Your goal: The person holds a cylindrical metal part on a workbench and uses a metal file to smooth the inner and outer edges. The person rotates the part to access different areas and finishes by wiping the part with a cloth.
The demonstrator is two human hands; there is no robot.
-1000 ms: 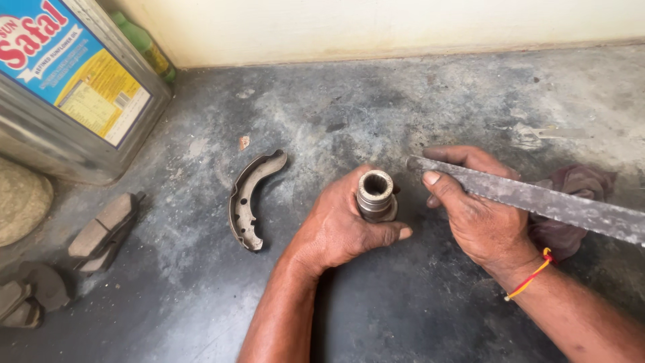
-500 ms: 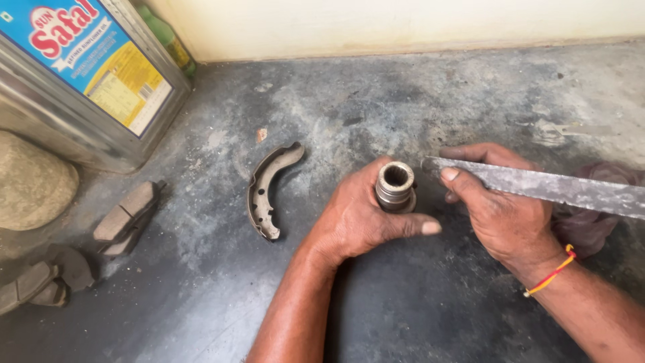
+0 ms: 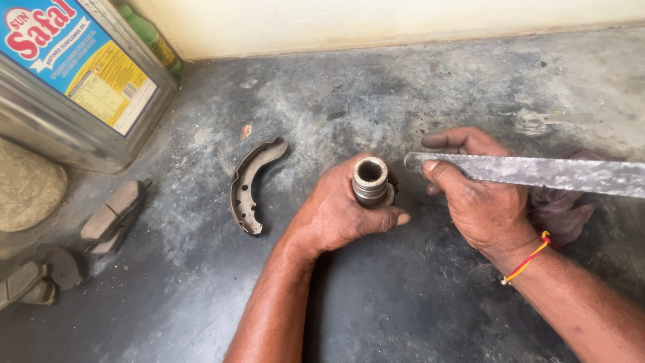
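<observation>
**Hands, Sleeve and File on the Workshop Floor**

We hold a hollow metal sleeve (image 3: pixel 370 180) upright in our left hand (image 3: pixel 336 214), the grip closed around its lower body with the thumb lying across the near side. Its open bore faces up, and it sits near the centre of the dark concrete floor (image 3: pixel 416 302).

Our right hand (image 3: pixel 480 202) is closed on a long flat metal file (image 3: pixel 537 172), thumb on top near the tip. The file lies nearly level and runs off the right edge; its tip is just beside the sleeve, apart from it. A red-and-yellow thread (image 3: pixel 524 259) circles the right wrist, and a dark rag (image 3: pixel 561 208) lies beyond that hand.

Left of the sleeve, a curved brake shoe (image 3: pixel 250 185) rests on the floor. Farther left lie brake pads (image 3: pixel 111 216), and a large oil tin (image 3: pixel 74 81) stands at the far left by the wall.
</observation>
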